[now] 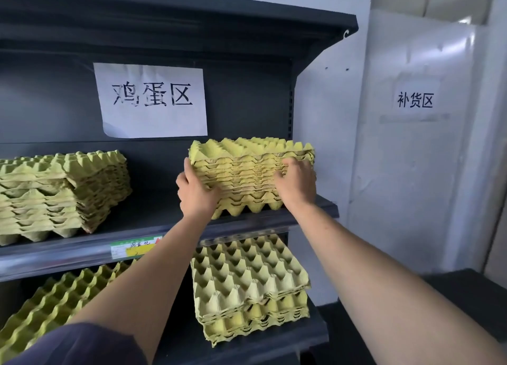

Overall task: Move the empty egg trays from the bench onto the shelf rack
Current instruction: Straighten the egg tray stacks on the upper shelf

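While the left hand clasps the stack of egg trays at its left corner, thumb on the front, the right hand grips the front face near the right side, fingers curled against the layers. The stack rests at the right end of the middle shelf, near its front edge. A second stack stands at the left end, and a paper sign hangs on the back panel.

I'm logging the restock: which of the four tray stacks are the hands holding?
The upper-right stack: the left hand and right hand grip its front. No hand is on the upper-left stack, lower-left stack or lower-right stack.
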`<state>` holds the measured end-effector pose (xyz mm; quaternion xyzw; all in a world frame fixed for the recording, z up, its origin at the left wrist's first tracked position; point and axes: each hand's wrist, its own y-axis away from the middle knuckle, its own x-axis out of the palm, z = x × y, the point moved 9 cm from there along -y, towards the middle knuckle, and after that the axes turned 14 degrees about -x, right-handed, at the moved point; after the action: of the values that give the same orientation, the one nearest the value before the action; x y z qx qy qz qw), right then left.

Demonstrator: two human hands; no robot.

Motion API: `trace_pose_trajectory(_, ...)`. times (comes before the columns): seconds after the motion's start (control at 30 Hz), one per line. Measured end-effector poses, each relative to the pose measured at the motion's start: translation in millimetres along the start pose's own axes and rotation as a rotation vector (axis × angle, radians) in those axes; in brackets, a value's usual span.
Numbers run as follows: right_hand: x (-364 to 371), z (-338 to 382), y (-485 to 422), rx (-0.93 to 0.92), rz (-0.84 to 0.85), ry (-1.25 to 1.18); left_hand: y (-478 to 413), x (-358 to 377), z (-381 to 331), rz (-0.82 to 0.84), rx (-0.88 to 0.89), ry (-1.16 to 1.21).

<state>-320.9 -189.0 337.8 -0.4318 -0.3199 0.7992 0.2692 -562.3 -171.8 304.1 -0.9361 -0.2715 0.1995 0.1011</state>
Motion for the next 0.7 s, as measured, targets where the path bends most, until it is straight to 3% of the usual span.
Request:
trace_pose_trajectory(0.13,-9.9,18.4,-9.8,-0.249,-0.067,0.18,20.3,0.4,-36.2,-0.22,0.352,-0.344)
trace_pose_trajectory(0.3,16.0,8.2,-26.2,-0.383,0.218,0.327,36.7,35.6,-66.6,-0.231,0.671,-0.786)
trace_pose_trajectory(0.37,21.4,3.0,-32.0,-0.379,0.257,0.32,37.0,51.3,-69.6,-0.176,0.701,-0.897)
trace_pose_trajectory(0.47,18.9,10.4,-33.7,-0.415,0.186,0.331,32.9,52.8,-68.3,-0.194,0.688,-0.961)
trace_pose_trajectory(0.7,22.0,11.1,-26.4,-0.469,0.134,0.298,35.7,46.5,-65.2,-0.271,0.663,-0.884)
